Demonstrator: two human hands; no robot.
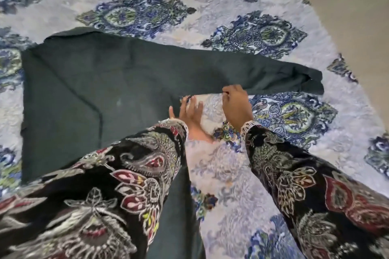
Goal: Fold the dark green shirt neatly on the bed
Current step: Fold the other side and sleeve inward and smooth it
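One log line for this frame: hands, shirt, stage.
left hand open by shirt | right hand pinches sleeve edge | sleeve not yet folded in | bed

Black paisley sleeves [130, 185] (red, grey and yellow motifs), white lace-trimmed cuffs [249, 125] at both wrists.

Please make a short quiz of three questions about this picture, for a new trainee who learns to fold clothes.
1. True or false: the dark green shirt lies spread on the patterned bedspread.
2. Which of the hands pinches the lower edge of the sleeve? A) left B) right
3. How are the fingers of the left hand?

Key:
1. True.
2. B, the right hand.
3. Straight, at the edge of the shirt near the underarm.
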